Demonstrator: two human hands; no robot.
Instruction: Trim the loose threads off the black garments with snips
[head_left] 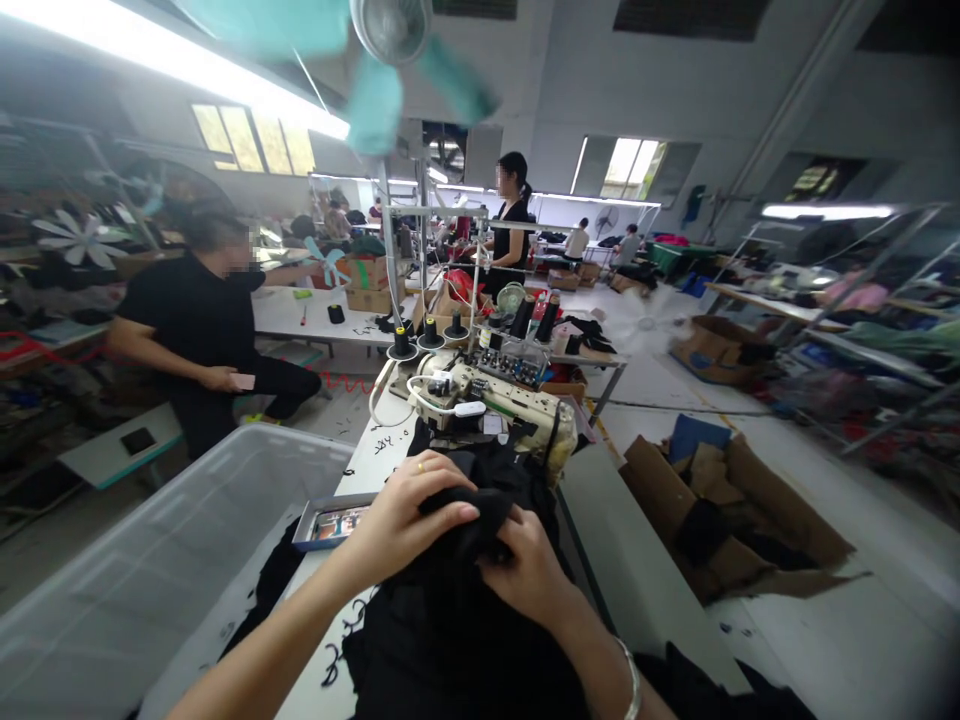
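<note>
Black cloth (457,640) lies over the table's front and reaches up to a cream sewing machine (499,400). My left hand (412,510) wears a ring and grips a raised fold of the cloth between thumb and fingers. Close on its right, my right hand (529,565) pinches the same bunched fold, its fingertips partly hidden in the fabric. Both hands are just in front of the machine. Cones of dark thread (402,343) stand behind the machine. A small tray (309,528) with a picture or screen in it sits left of my left hand.
At the left stands a large translucent bin (247,470) with black cloth inside. An open cardboard box (795,500) is on the floor at the right. A person in black (187,320) sits at the left; another person (511,235) is farther back. A fan (390,30) hangs overhead.
</note>
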